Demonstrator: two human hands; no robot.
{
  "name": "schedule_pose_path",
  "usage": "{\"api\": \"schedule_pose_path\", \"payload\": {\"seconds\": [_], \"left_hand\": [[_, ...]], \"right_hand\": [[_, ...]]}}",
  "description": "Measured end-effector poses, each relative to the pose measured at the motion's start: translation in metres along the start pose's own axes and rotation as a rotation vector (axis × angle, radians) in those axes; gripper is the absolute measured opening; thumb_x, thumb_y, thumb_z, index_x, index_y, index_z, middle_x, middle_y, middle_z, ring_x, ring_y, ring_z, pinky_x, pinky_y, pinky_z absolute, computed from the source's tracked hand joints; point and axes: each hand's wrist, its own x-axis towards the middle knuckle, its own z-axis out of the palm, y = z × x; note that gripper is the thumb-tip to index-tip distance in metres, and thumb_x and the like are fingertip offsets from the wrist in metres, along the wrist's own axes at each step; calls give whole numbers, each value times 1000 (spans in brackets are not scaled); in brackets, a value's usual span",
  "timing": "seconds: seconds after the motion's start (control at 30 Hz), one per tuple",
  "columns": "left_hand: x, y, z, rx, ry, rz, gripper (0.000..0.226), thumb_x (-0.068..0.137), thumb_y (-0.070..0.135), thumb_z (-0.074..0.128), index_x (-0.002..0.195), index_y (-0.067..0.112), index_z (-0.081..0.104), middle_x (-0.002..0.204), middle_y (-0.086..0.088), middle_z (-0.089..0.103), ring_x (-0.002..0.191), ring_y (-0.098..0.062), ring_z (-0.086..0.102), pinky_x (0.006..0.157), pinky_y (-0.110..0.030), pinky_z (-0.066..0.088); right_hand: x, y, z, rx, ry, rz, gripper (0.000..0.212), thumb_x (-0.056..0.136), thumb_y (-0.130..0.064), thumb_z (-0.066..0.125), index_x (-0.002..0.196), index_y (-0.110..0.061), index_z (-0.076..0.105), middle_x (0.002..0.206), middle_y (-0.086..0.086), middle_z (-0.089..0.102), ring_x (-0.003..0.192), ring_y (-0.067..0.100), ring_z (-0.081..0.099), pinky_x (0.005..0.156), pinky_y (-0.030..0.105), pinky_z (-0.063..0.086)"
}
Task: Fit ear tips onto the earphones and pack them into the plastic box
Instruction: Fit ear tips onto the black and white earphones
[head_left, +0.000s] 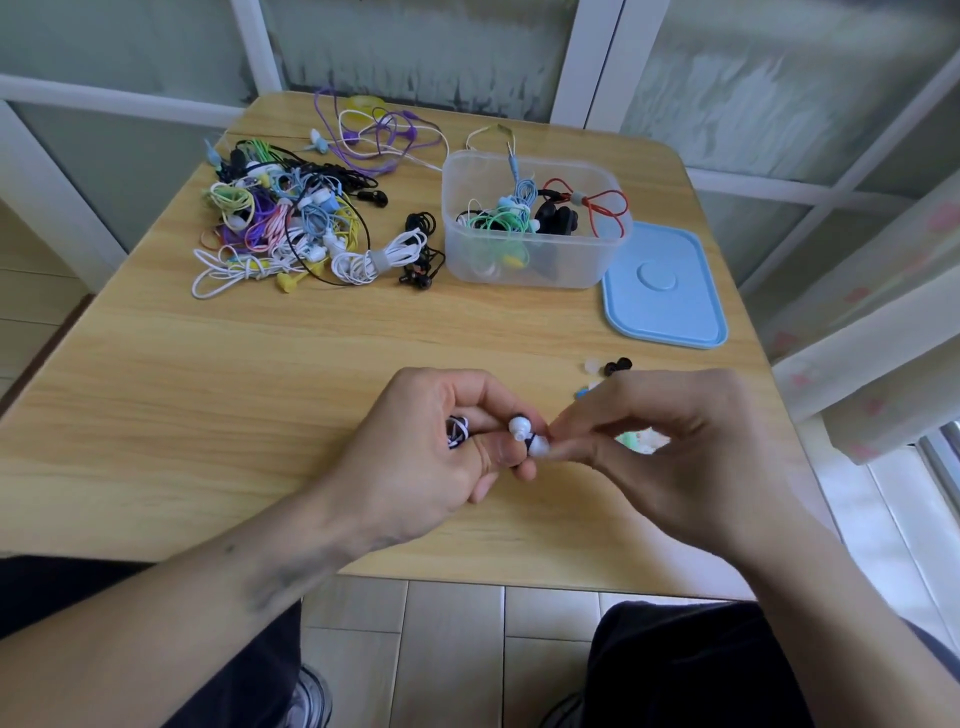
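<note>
Frosted window panels in white frames fill the upper frame behind a pale wooden tabletop (208, 395); at lower centre both hands meet over it. The left hand (415, 457) curls round a bundled white-and-black earphone (519, 428), its cord coiled in the fist; the right hand (691, 447) pinches a white ear tip (539, 446) against the earbud, touching the left thumb. At upper centre-right stands the clear plastic box (535, 260), already holding several coiled sets; its blue lid (670, 306) lies flat just to its right. A heap of coloured earphones (291, 218) sprawls at upper left; loose ear tips (615, 366) sit right of centre, near the lid.
</note>
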Motion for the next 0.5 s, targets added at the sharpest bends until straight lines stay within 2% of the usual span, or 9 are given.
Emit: {"api": "schedule_pose_path", "payload": {"seconds": [0.03, 0.1, 0.17, 0.27, 0.33, 0.4, 0.5], "left_hand": [[1, -1, 0, -1, -1, -7, 8, 88, -1, 64, 86, 6, 67, 55, 3, 66, 45, -15, 43, 49, -22, 39], [5, -1, 2, -22, 16, -14, 7, 89, 0, 63, 89, 5, 68, 58, 1, 67, 45, -14, 44, 48, -21, 37], [8, -1, 3, -87, 49, -48, 6, 89, 4, 64, 91, 6, 70, 68, -4, 71, 45, -14, 47, 47, -21, 38], [11, -3, 6, -152, 91, -115, 8, 88, 10, 66, 93, 7, 72, 77, -7, 73, 46, -14, 50, 45, -21, 38], [13, -5, 4, -170, 114, -138, 10, 87, 13, 68, 93, 6, 71, 78, -8, 73, 47, -15, 51, 44, -21, 38], [14, -6, 2, -176, 123, -155, 12, 85, 13, 70, 93, 5, 70, 80, -11, 74, 48, -17, 53, 44, -22, 38], [14, -5, 1, -160, 112, -168, 15, 85, 13, 70, 95, 3, 66, 81, -13, 74, 50, -20, 56, 43, -23, 38]], "right_hand": [[0, 0, -1, -103, 16, -64, 11, 74, -13, 86, 76, -17, 76, 74, -13, 73, 67, 5, 68, 63, 19, 51], [2, 1, -2, -134, 58, -50, 11, 75, -16, 87, 77, -15, 76, 74, -10, 73, 66, 4, 67, 63, 16, 49], [7, 6, -8, -56, 65, 67, 15, 73, -24, 86, 79, -14, 76, 72, -10, 73, 66, 3, 68, 64, 11, 48], [14, 24, -19, -34, 87, 258, 12, 79, -33, 79, 85, -23, 76, 78, -10, 75, 70, 6, 68, 66, 17, 52], [23, 39, -23, -235, 104, 326, 4, 88, -29, 74, 91, -28, 76, 79, -14, 70, 72, 3, 61, 67, 9, 45], [31, 53, -21, -463, 17, 338, 10, 91, -26, 70, 98, -28, 77, 80, -18, 60, 78, 5, 52, 67, 6, 35], [40, 62, -15, -545, -92, 373, 8, 90, -27, 71, 94, -28, 78, 81, -13, 57, 89, 15, 43, 71, 21, 32]]}}
